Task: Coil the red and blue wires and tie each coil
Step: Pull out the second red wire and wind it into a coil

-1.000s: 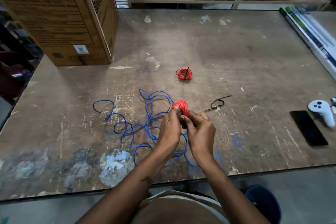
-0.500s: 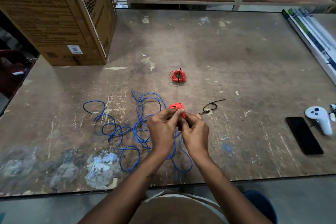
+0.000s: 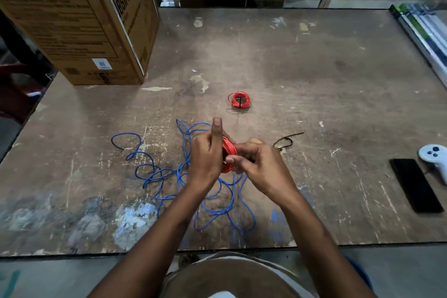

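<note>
at the far left of the counter (image 3: 314,75) we saw a big cardboard box (image 3: 79,19) standing on its corner area. nearer to us, the blue wire (image 3: 169,174) lay loose on the counter in many untidy loops, not coiled, and it spread from the left side to under both hands.

above these loops we held the red coil (image 3: 228,156) between our two hands, lifted a little over the counter. our left hand (image 3: 206,159) had its grip wrapped around the left side of the coil, with the thumb pointing straight up and free. our right hand (image 3: 262,168) had its grip pinching the right edge of the same coil with the fingertips. we could not tell if a tie was already around this coil.

further away, a second red coil (image 3: 239,100) lay alone on the counter, with a black tie across it. to the right of our hands, a loose black cable tie (image 3: 285,141) lay in a loop, near but not touching them. at the right edge lay a black phone (image 3: 414,185) and just beside it a white controller (image 3: 435,156).
</note>
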